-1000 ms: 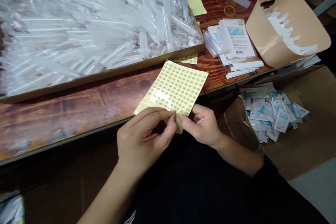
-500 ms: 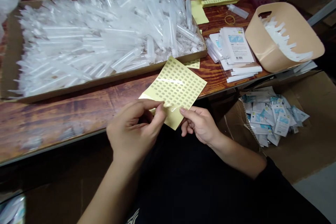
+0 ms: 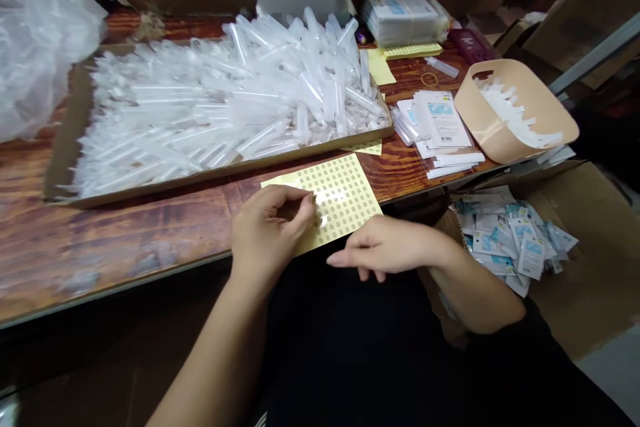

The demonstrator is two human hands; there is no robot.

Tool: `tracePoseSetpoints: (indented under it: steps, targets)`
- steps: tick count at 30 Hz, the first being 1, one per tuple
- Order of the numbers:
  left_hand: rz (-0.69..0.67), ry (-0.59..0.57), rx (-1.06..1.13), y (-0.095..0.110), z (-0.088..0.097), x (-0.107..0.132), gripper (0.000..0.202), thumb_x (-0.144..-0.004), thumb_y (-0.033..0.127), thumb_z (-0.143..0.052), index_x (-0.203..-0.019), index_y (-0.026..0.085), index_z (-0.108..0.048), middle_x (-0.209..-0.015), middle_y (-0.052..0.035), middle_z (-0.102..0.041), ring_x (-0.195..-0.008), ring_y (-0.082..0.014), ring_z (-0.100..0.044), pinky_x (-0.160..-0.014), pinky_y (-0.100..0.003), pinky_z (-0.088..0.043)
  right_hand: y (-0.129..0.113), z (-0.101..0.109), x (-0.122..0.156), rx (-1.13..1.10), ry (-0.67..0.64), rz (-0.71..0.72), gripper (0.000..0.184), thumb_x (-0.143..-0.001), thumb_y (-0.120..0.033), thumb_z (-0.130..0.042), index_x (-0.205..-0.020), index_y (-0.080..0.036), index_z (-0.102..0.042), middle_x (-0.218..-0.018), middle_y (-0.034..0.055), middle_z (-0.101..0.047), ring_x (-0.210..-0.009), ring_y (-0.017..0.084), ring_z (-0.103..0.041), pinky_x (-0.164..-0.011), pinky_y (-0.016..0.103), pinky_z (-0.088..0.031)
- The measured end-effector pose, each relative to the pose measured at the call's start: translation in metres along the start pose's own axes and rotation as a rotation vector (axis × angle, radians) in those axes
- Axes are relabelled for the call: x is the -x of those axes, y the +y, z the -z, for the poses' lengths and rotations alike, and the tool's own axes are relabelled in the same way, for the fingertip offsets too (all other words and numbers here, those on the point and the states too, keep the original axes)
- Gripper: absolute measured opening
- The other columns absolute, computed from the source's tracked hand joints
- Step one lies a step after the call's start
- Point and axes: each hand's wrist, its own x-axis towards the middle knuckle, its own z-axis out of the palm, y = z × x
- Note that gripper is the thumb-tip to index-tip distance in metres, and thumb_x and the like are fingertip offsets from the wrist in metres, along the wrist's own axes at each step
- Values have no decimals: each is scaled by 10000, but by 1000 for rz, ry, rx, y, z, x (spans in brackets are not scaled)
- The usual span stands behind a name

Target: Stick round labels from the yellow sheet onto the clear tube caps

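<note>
A yellow sheet of small round stickers (image 3: 345, 190) lies at the front edge of the table, its near corner reaching past the edge. Over its left part, my left hand (image 3: 270, 227) is pinched, thumb against index finger. A tiny dark sticker (image 3: 314, 198) shows at those fingertips. My right hand (image 3: 383, 247) hovers by the sheet's lower right edge, index finger stretched out and the other fingers loosely bent. Nothing shows in it. Behind the sheet stands a shallow cardboard tray (image 3: 220, 173) heaped with clear plastic tubes (image 3: 200, 107).
Printed cards (image 3: 443, 120) lie right of the tray, beside a beige bin (image 3: 493, 130) with white strips. Below, a cardboard box (image 3: 590, 267) holds packed card bags (image 3: 510, 240). Plastic sheeting (image 3: 45, 47) hangs at the left. A banded stack (image 3: 405, 20) stands at the back.
The sheet has gone from tilted up in my right hand to flatter on the table edge. My right hand has let go of it. The view has shifted upward.
</note>
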Motion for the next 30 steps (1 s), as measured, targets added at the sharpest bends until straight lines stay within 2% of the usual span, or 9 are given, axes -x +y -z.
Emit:
tracePoseSetpoints:
  steps: [2, 6, 8, 10, 14, 17, 21, 25, 30]
  targets:
    - [0, -14, 20, -2, -5, -3, 139, -804, 352, -697, -788, 231, -764, -799, -12, -764, -708, -168, -688, -665, -290, -529, -15, 28, 13, 123, 205, 117, 458, -953, -494, -673, -640, -168, -603, -621, -9, -664, -458, 76, -550, -489, 229, -402]
    - [-5, -52, 34, 5, -17, -14, 121, -793, 326, -696, -766, 233, -767, -788, -13, -767, -721, -177, -698, -694, -294, -543, -34, 92, -7, 495, 1040, 346, 217, -948, -297, -688, -779, -177, -625, -771, 15, -644, -749, 151, -606, -735, 307, -476]
    - [-7, -42, 17, 10, -23, -21, 104, -782, 301, -699, -755, 230, -769, -770, -12, -765, -719, -180, -702, -710, -298, -545, -36, 123, -34, 654, 1132, 324, 87, -878, -182, -728, -863, -174, -643, -922, 57, -658, -880, 202, -618, -838, 367, -494]
    - [0, -36, 14, 14, -29, -29, 93, -771, 287, -709, -746, 226, -774, -749, -11, -761, -715, -182, -705, -720, -300, -548, -33, 148, -60, 742, 1125, 241, 136, -816, -122, -755, -890, -169, -650, -973, 82, -652, -915, 235, -621, -883, 416, -509]
    - [80, -5, 212, 16, -30, -35, 135, -764, 333, -745, -773, 209, -797, -723, -17, -760, -686, -177, -703, -678, -289, -557, -25, 172, -81, 798, 1067, 140, 122, -814, -95, -712, -885, -170, -647, -971, 102, -659, -950, 273, -632, -941, 479, -523]
    - [172, 89, 468, 17, -25, -31, 201, -742, 386, -803, -803, 194, -805, -760, -30, -774, -692, -169, -700, -660, -282, -564, -17, 163, -62, 798, 1134, 303, 50, -902, -186, -660, -943, -191, -631, -1054, 107, -658, -1095, 306, -597, -1039, 539, -475]
    - [198, 206, 689, 23, -16, -20, 144, -741, 341, -839, -799, 215, -804, -800, -15, -777, -707, -146, -687, -665, -275, -567, -3, 111, -22, 701, 1171, 687, 99, -1005, -306, -576, -1085, -249, -582, -1087, 70, -636, -1115, 287, -580, -1034, 550, -479]
    - [-93, 345, 600, 33, -9, -2, 42, -809, 199, -803, -806, 241, -800, -790, 4, -759, -724, -122, -679, -666, -252, -539, 17, 42, -5, 557, 994, 1007, 172, -1007, -187, -562, -1162, -262, -551, -1045, 48, -613, -955, 211, -615, -839, 395, -557]
    - [-503, 480, 194, 38, 1, 18, 257, -800, 49, -784, -972, 240, -798, -842, -9, -760, -739, -134, -687, -648, -256, -551, 35, -2, -14, 428, 981, 1059, 285, -996, -112, -561, -1253, -233, -548, -1106, 82, -623, -1047, 212, -630, -879, 380, -567]
